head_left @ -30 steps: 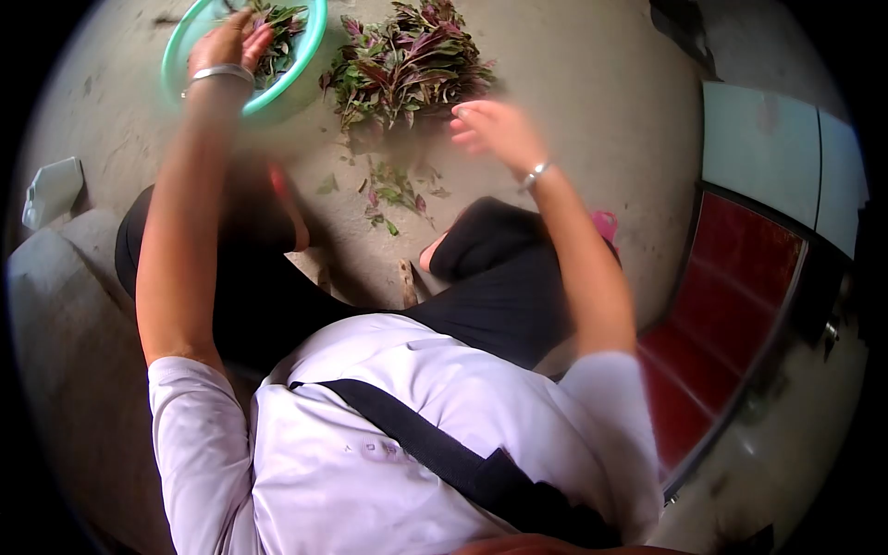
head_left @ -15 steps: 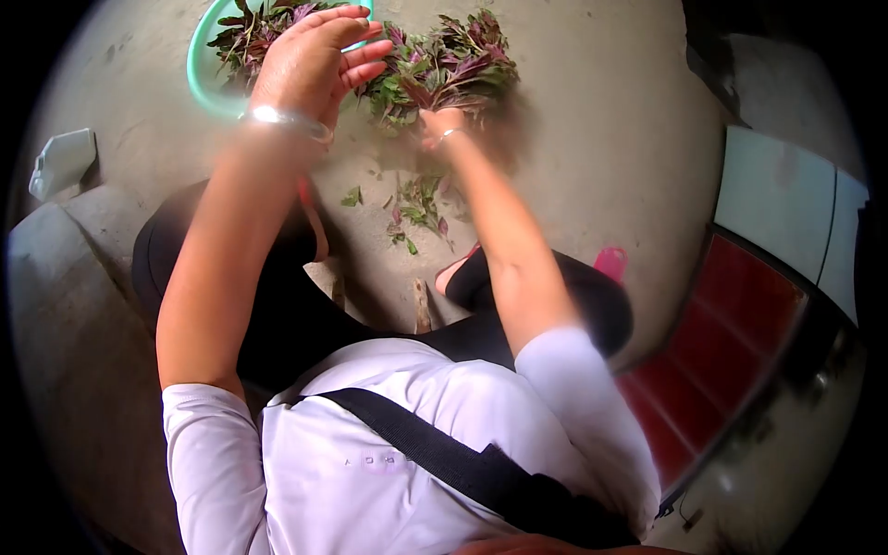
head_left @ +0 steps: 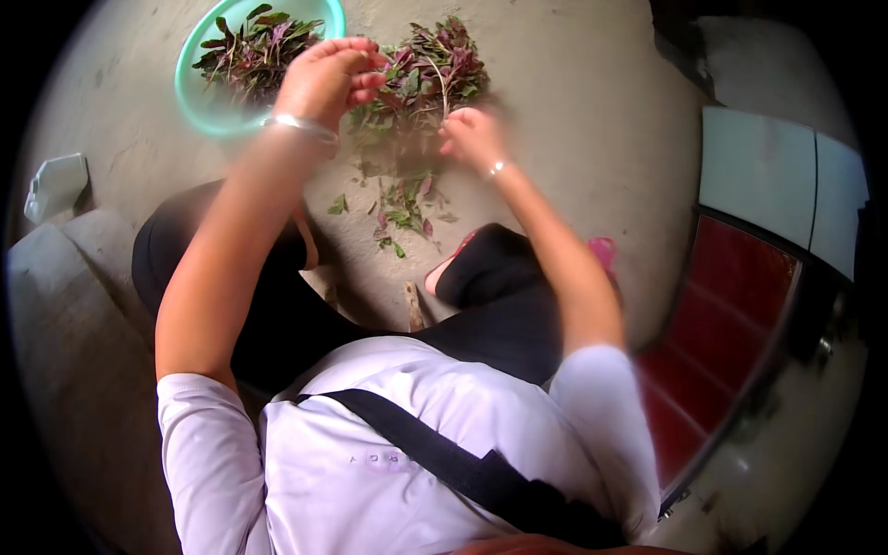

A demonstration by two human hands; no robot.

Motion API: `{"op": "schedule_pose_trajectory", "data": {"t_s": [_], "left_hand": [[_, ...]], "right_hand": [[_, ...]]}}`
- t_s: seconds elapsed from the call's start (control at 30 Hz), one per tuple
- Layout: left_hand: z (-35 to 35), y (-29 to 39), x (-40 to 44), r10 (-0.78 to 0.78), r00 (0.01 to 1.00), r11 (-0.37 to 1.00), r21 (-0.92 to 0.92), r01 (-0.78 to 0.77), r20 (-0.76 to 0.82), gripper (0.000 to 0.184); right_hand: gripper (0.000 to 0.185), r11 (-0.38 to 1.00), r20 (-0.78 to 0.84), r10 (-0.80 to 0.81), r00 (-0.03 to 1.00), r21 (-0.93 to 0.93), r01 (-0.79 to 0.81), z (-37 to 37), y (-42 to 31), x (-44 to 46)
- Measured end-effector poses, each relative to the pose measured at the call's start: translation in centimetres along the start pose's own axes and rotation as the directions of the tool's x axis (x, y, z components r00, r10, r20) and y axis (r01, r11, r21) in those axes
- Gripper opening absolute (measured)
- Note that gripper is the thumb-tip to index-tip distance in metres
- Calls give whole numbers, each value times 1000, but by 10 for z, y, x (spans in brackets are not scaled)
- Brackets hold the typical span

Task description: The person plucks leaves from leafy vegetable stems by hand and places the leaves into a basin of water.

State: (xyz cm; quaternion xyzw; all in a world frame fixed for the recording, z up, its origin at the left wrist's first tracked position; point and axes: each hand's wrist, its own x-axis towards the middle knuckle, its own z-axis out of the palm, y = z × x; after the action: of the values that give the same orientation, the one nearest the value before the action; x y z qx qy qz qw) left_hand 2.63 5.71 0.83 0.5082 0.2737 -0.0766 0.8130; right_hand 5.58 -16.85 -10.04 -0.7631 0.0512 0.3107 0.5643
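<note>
My left hand [head_left: 328, 81] is over the gap between the green basin and the leaf pile, its fingers bent but apart, with nothing visible in them. My right hand [head_left: 474, 141] pinches the pale lower end of a leafy stem [head_left: 443, 88] at the pile's near right edge. The pile of purple-green leafy stems [head_left: 462, 55] lies on the floor. More such stems [head_left: 250, 55] lie in the light green basin [head_left: 185, 92] at the upper left. Loose leaves [head_left: 404, 203] are scattered below the pile, nearer my feet.
A pale plastic container [head_left: 57, 188] stands at the far left. A pink object [head_left: 603, 252] is beside my right knee. A cabinet with pale panels [head_left: 758, 176] and red panels [head_left: 731, 277] stands at the right. A small wooden piece [head_left: 413, 305] shows between my legs.
My left hand has moved from the basin rightward toward the pile. My right hand has reached into the pile and drawn back slightly with a stem. More stems show in the basin.
</note>
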Motion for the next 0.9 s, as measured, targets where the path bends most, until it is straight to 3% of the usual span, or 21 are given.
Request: {"op": "schedule_pose_trajectory", "data": {"t_s": [0.2, 0.3, 0.33, 0.43, 0.63, 0.77, 0.9], "left_hand": [[27, -32, -12, -202, 966, 956, 246, 159, 162, 15], [38, -39, -18, -211, 934, 959, 246, 141, 288, 16], [38, -40, -17, -214, 912, 966, 215, 144, 349, 14], [41, -45, -15, -173, 898, 979, 173, 110, 405, 10], [44, -44, -15, -105, 912, 989, 133, 56, 396, 7], [46, -41, -14, -127, 899, 988, 137, 76, 419, 7], [52, -41, -17, -63, 915, 993, 114, 19, 399, 5]], "right_hand": [[9, 911, 68, -325, 943, -245, 331, -6, -54, -79], [10, 674, 34, -612, 790, -499, 544, -3, -65, -103], [9, 668, 39, -605, 795, -519, 534, -4, -66, -109], [6, 934, -29, -339, 940, -129, 332, -4, -61, -114], [17, 947, 143, -120, 982, 315, 69, -13, -69, -113], [20, 946, 291, -85, 953, 323, -14, -21, -68, -105], [19, 963, 161, -120, 980, 257, 76, -22, -62, -99]]}}
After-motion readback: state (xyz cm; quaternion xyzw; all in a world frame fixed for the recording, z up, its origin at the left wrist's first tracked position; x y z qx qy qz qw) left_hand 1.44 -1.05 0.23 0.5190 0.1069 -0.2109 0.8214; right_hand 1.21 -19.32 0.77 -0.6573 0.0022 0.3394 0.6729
